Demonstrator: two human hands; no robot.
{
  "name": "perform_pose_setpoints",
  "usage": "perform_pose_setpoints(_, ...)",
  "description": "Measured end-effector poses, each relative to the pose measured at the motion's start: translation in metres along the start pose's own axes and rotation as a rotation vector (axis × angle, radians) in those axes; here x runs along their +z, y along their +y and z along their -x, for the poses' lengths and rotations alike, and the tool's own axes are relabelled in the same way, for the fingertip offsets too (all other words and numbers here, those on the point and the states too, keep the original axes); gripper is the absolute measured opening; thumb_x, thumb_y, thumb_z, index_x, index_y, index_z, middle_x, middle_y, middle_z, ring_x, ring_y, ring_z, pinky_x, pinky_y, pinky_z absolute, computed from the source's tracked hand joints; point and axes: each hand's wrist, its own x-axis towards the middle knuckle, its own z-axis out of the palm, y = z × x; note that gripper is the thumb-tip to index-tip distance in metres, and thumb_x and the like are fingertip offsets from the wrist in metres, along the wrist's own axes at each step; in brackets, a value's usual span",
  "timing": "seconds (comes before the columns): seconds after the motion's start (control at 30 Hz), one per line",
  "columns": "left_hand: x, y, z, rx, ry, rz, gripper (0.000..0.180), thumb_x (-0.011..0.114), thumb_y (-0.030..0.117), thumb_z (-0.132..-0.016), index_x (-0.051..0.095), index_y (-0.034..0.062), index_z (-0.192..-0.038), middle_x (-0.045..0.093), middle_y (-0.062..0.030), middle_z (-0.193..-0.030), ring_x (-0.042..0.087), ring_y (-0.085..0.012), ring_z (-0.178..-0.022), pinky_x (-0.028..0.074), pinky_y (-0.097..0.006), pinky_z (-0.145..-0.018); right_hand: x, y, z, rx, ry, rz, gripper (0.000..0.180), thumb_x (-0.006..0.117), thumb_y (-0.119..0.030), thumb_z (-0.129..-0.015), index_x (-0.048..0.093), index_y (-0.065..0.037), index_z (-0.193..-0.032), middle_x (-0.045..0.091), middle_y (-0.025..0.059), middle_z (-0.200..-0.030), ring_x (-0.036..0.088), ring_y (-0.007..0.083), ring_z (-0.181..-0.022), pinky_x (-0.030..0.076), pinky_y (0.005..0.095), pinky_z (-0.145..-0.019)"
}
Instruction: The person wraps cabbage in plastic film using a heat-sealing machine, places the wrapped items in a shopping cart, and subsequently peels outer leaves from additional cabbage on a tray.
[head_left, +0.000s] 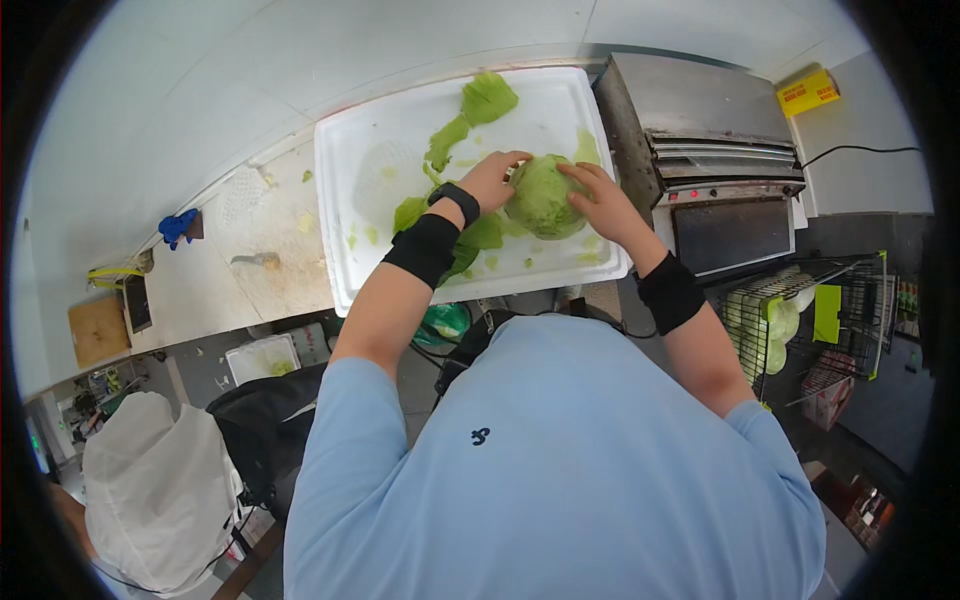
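Note:
A round, pale green head of lettuce [545,200] rests in the right half of a white tray [350,270], with both my hands cupped about it. My left hand [491,180] presses against its left side, the fingers bent round its upper edge. On the right, my right hand [606,203] grips the other side, fingertips on top. Loose lettuce leaves [490,97] lie toward the tray's far edge, and darker ones [480,235] are partly under my left wrist. Small leaf scraps are scattered over the tray. The underside of the head is hidden.
A metal appliance [725,150] stands close to the tray's right side. Past it, a wire cart [800,310] holds several pale green heads. A stained worktop [270,240] runs left, with a blue cloth-like item [177,229] near the wall. Below, a white bin [262,358] contains leaf scraps.

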Motion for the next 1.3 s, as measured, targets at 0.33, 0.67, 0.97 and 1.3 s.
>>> perform_pose_setpoints(0.33,0.008,0.018,-0.018,-0.058,-0.013,-0.129,0.057,0.064,0.022,-0.078,0.052,0.0096,-0.132,0.056,-0.0208,-0.114,0.059,-0.0365,-0.099,0.051,-0.04,-0.087,-0.014,-0.03,0.013,0.159,0.03,0.052,0.075,0.076,-0.026,-0.079,0.04,-0.014,-0.144,0.049,0.021,-0.132,0.055,0.035,-0.116,0.046,0.0396,-0.096)
perform_pose_setpoints(0.67,0.009,0.001,-0.033,0.056,0.029,-0.449,0.03,0.056,0.009,-0.084,0.061,0.0109,-0.113,0.059,-0.0191,-0.107,0.059,-0.0396,-0.1,0.049,-0.044,-0.087,-0.013,-0.017,0.039,0.082,-0.012,0.032,0.068,0.074,-0.018,-0.08,0.045,-0.023,-0.142,0.037,0.0209,-0.145,0.052,0.0381,-0.12,0.047,0.0393,-0.097)
perform_pose_setpoints(0.97,-0.017,-0.08,-0.029,-0.379,0.328,-0.54,0.033,0.054,0.01,-0.087,0.059,0.005,-0.119,0.059,-0.0237,-0.116,0.056,-0.0419,-0.105,0.047,-0.047,-0.089,-0.019,-0.004,0.067,0.02,-0.025,-0.027,0.065,0.072,-0.008,-0.077,0.045,-0.016,-0.136,0.034,0.019,-0.148,0.046,0.0372,-0.129,0.045,0.0375,-0.1)
perform_pose_setpoints(1.3,0.063,0.032,0.035,0.179,0.348,-0.25,0.05,0.073,0.019,-0.075,0.055,0.0052,-0.119,0.053,-0.0178,-0.116,0.053,-0.036,-0.109,0.045,-0.043,-0.091,-0.003,-0.02,0.045,0.086,0.13,0.111,0.064,0.069,-0.033,-0.085,0.043,-0.02,-0.143,0.045,0.0207,-0.138,0.06,0.0397,-0.107,0.051,0.0421,-0.088)
